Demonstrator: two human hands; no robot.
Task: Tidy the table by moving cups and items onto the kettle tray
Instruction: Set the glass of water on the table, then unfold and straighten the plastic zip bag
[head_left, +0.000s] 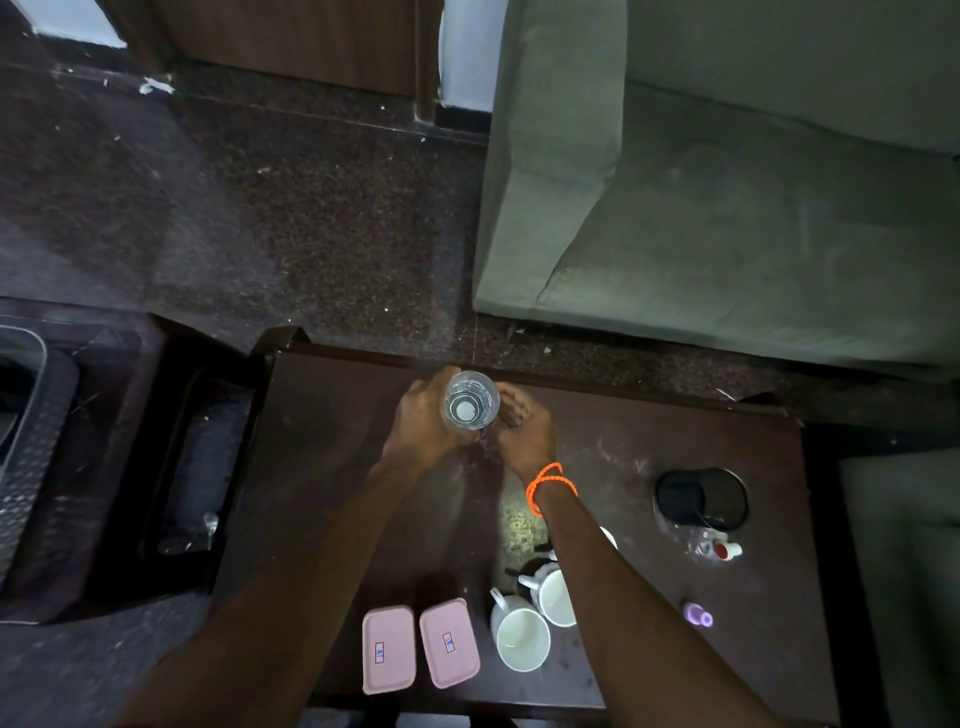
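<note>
**Both hands at a clear bottle on the dark table**

A dark wooden table stands on speckled floor beside a grey-green sofa. Near its far edge, the left hand wraps an upright clear bottle; the right hand, fingers curled, sits just beside it, contact unclear. Two white cups and two pink boxes rest near the front edge

There is one view only, from a head-worn wide-angle camera that looks almost straight down on the dark worktop from above its near edge. The floor fills the frame from 10 to 12 o'clock and a sofa lies at 1 to 2. Both forearms enter from 6 o'clock, close under the lens. Edges bend with distortion.
</note>
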